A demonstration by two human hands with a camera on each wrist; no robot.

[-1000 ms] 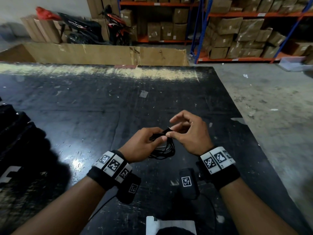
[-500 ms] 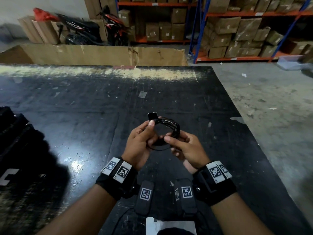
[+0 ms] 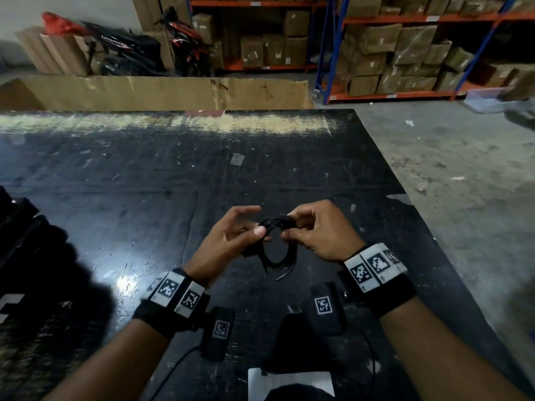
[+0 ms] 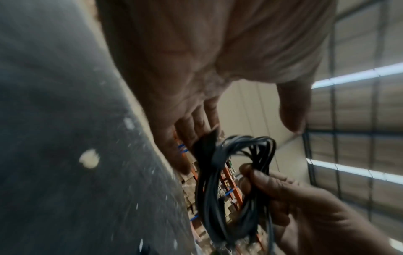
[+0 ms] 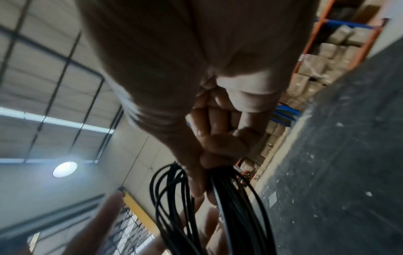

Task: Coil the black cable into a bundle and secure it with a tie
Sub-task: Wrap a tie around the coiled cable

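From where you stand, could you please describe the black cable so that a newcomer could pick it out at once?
Start at the big black table and find the two hands raised over its near middle. Between them hangs the black cable, a thin cord wound into a small round coil; the right hand pinches its top while the left hand is open beside it. It is the only looped cord there.

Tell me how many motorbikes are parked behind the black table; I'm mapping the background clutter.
2. One black motorbike stands at the far left beside the cardboard stacks; one red-and-black motorbike stands right of it, before the shelving. More may be hidden behind them.
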